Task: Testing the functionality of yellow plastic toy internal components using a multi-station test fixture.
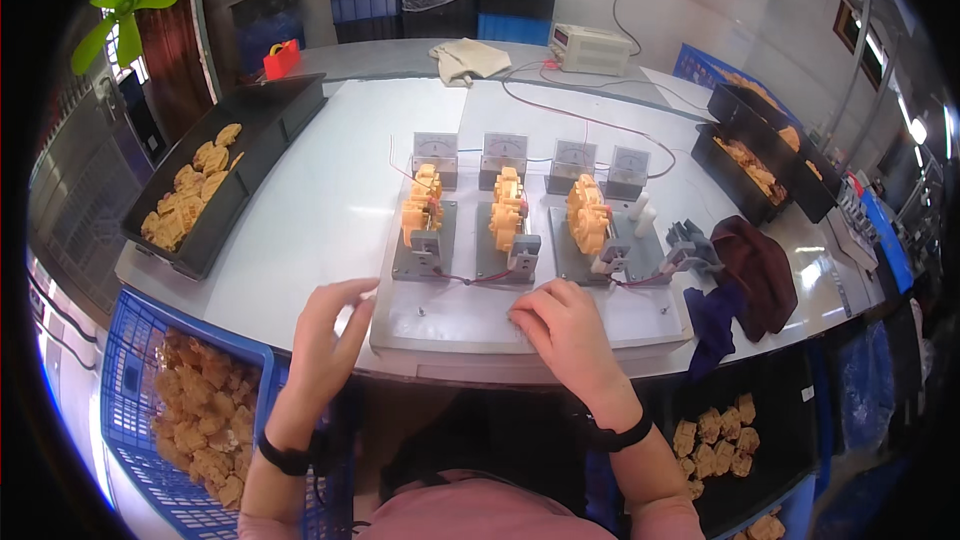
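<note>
My left hand (335, 325) is at the front left corner of a white board (460, 325), its thumb and fingers apart with nothing between them. Over the front middle of that board, the fingertips of my right hand (568, 328) are pressed together in a pinch; whatever they may hold is too small to tell. Behind my hands stand three grey fixtures in a row. Each carries a yellow plastic gearbox-like part: the left one (424, 202), the middle one (507, 208) and the right one (588, 214). Grey clamps (523, 252) sit at their front ends.
Several panel meters (505, 152) stand behind the fixtures. A black tray (290, 130) of yellow parts lies left, a blue basket (125, 380) below it. Dark cloths (750, 275) lie right, near black bins (722, 160). A power supply (590, 48) and beige cloth (470, 59) are at the back.
</note>
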Demonstrator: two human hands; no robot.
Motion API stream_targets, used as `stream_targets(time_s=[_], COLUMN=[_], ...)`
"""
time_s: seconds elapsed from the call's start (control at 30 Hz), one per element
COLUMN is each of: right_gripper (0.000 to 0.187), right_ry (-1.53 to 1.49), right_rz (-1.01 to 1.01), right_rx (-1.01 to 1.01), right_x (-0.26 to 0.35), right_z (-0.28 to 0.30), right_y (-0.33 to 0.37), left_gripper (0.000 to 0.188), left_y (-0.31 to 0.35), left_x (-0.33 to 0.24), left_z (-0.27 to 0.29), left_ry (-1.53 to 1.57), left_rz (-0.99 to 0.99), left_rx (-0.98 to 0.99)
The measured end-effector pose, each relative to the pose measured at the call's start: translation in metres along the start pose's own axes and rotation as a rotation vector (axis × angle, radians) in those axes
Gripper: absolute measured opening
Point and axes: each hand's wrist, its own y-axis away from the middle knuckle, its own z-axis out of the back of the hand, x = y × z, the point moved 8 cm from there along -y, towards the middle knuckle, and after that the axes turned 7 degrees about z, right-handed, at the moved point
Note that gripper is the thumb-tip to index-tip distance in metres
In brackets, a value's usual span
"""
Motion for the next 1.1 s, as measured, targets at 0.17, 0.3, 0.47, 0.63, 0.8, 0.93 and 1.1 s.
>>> stream_targets(time_s=[0.17,0.3,0.47,0.63,0.8,0.93,1.1], right_gripper=[0.007,0.01,0.012,0.009,0.009,0.008,0.009], right_ry=[-0.012,0.028,0.035,0.053,0.032,0.009,-0.089], right_rz=[-0.025,-0.065,-0.081,-0.09,-0.123,-0.146,-0.214], right_rx=[0.033,0.014,0.014,0.013,0.06,0.07,0.116], right_x=[-0.001,-0.002,-0.002,0.001,-0.001,-0.004,-0.008], right_z=[-0.008,-0.008,-0.008,-0.009,-0.013,-0.014,-0.015], right_y=[-0.003,-0.002,-0.002,-0.004,-0.002,-0.002,-0.003], left_gripper=[0.019,0.021,0.023,0.023,0.025,0.025,0.025], left_y=[0.02,0.016,0.016,0.02,0.022,0.022,0.02], left_x=[0.059,0.088,0.11,0.114,0.114,0.111,0.105], left_z=[-0.023,-0.041,-0.062,-0.066,-0.065,-0.064,-0.059], left_ry=[0.267,0.442,0.49,0.538,0.484,0.479,0.475], left_rz=[0.383,0.431,0.481,0.505,0.521,0.5,0.49], left_rx=[-0.233,-0.304,-0.266,-0.259,-0.223,-0.273,-0.278])
